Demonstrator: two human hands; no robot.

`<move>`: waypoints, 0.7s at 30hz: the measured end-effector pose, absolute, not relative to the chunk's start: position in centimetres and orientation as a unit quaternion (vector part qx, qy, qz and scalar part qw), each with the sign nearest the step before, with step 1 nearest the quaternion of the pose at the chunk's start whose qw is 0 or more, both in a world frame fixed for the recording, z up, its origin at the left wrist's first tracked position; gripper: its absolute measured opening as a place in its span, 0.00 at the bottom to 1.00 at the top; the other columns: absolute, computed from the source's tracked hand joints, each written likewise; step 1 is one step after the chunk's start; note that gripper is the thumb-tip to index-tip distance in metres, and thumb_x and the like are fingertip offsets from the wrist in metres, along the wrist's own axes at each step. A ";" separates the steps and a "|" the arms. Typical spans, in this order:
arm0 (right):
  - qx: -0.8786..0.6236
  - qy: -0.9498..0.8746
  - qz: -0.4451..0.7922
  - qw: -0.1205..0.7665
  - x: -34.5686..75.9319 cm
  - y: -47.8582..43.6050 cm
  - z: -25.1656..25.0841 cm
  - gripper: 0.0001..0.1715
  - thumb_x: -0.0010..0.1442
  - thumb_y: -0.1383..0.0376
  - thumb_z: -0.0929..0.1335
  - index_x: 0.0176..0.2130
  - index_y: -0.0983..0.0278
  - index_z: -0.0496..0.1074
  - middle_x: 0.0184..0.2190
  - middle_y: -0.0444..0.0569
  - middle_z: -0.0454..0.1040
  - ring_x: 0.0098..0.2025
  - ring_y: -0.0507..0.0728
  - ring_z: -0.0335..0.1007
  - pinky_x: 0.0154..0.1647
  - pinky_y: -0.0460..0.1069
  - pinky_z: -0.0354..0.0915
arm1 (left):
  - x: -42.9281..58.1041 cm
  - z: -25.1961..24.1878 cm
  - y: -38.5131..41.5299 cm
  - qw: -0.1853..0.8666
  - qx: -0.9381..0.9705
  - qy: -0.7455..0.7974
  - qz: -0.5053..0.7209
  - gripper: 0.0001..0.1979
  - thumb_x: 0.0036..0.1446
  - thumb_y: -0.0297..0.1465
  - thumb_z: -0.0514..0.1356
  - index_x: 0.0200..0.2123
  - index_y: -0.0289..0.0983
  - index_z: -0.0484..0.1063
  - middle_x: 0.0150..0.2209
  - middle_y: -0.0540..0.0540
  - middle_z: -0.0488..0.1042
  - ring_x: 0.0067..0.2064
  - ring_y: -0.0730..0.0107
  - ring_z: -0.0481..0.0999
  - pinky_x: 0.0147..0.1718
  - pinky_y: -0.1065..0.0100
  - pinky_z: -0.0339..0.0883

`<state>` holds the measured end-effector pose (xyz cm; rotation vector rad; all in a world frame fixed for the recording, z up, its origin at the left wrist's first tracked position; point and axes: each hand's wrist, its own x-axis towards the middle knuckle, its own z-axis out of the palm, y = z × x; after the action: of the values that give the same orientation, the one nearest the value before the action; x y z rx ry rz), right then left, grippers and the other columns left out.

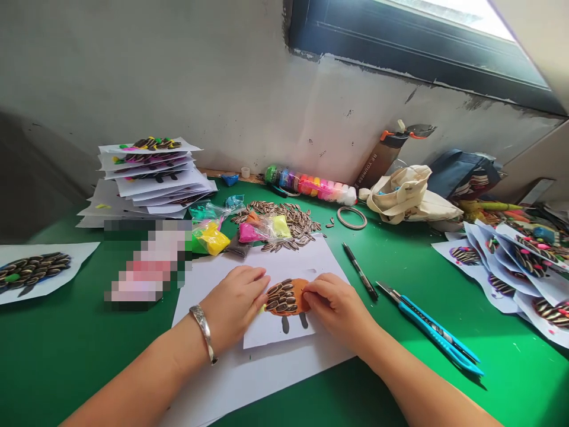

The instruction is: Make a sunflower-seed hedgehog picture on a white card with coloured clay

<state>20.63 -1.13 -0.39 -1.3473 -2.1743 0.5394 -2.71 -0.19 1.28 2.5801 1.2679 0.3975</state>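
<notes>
On a small white sheet of paper (262, 338) lies an orange clay shape (297, 289) with two dark leg-like pieces below it. Striped sunflower seeds (281, 296) cover its left and middle parts in overlapping rows. My left hand (235, 296), a silver bracelet on its wrist, rests on the paper with fingers stretched out, fingertips at the shape's left edge. At the right edge, the fingers of my right hand (335, 302) are pinched together against the orange clay. Whatever they hold, if anything, is hidden.
Behind the paper is a pile of loose sunflower seeds (306, 222) with bagged clay (213, 237). A pen (359, 270) and a blue utility knife (431, 326) lie to the right. Stacked seed pictures (151, 172) stand back left; more pictures (502, 267) lie right.
</notes>
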 end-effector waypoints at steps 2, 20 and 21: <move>-0.501 -0.803 0.199 0.256 20.6 -1.1 -0.4 0.11 0.59 0.70 0.63 0.31 0.62 0.74 0.26 0.47 0.69 0.31 0.54 0.64 0.30 0.47 0.60 | -2.8 1.6 -0.5 0.108 0.888 0.430 0.120 0.15 0.62 0.28 0.47 0.44 0.34 0.72 0.48 0.39 0.72 0.50 0.58 0.68 0.50 0.57 0.64; -0.500 -0.804 0.209 0.243 20.6 -0.9 -0.4 0.10 0.58 0.71 0.63 0.30 0.63 0.73 0.26 0.47 0.69 0.30 0.54 0.62 0.30 0.47 0.57 | -2.1 1.3 -1.9 0.033 0.890 0.455 0.024 0.17 0.55 0.31 0.58 0.48 0.32 0.72 0.52 0.37 0.72 0.55 0.49 0.67 0.50 0.51 0.65; -0.500 -0.804 0.210 0.243 20.7 -0.9 -0.4 0.10 0.58 0.71 0.63 0.31 0.63 0.73 0.26 0.47 0.69 0.30 0.54 0.62 0.30 0.47 0.57 | -1.9 1.4 -2.0 0.035 0.888 0.458 0.017 0.18 0.55 0.31 0.58 0.48 0.31 0.72 0.52 0.36 0.71 0.55 0.48 0.67 0.50 0.50 0.65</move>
<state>20.65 -0.91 -0.43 -1.3656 -2.1983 0.5751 -1.91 -1.99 1.41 2.7299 1.4076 0.0510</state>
